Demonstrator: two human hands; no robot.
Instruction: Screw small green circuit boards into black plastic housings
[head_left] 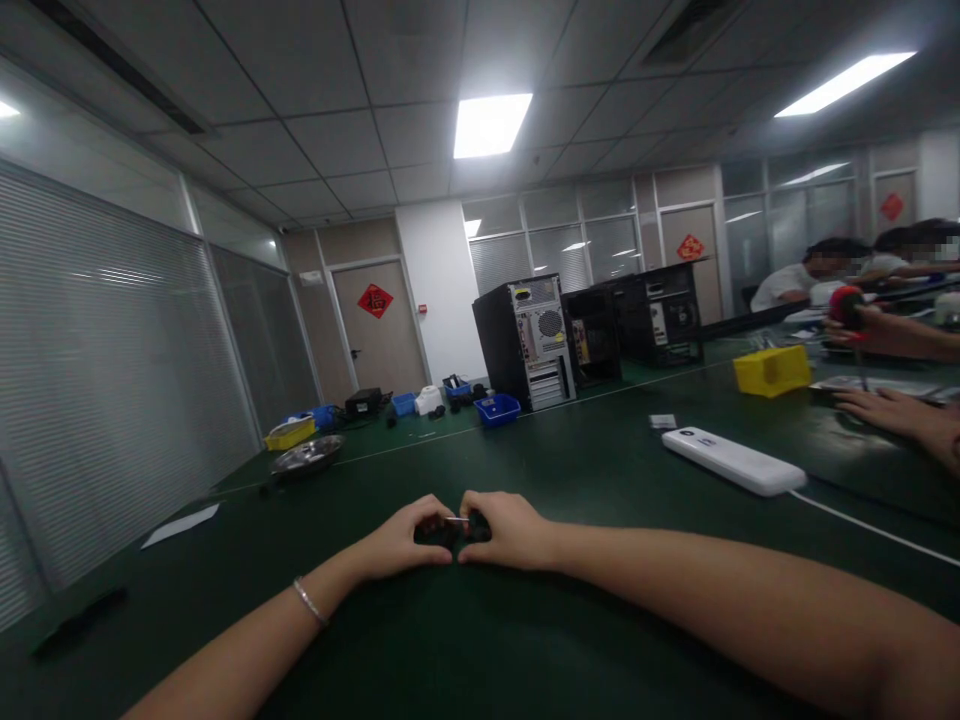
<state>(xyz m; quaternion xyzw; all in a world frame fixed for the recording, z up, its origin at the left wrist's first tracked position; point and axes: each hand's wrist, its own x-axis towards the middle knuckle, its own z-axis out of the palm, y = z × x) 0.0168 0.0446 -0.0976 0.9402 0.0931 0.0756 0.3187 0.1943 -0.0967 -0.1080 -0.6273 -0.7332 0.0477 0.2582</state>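
The person's two forearms are reaching out across the dark green table (525, 640), meeting near its middle. The left hand (405, 540), with a thin bracelet (310, 601) at the wrist, and the right hand (506, 530) are curling inward, fingertips touching, together pinching a small dark part (456, 527) that is resting just above the table surface; what it is cannot be told. Further back, open computer cases (525, 340) are standing on the table. To the right, a white power strip (731, 460) is lying, and beyond it a yellow bin (772, 370). At the right edge, another person's hand (892, 412) is resting flat on the table. Small blue trays (496, 409) are sitting beside the cases.
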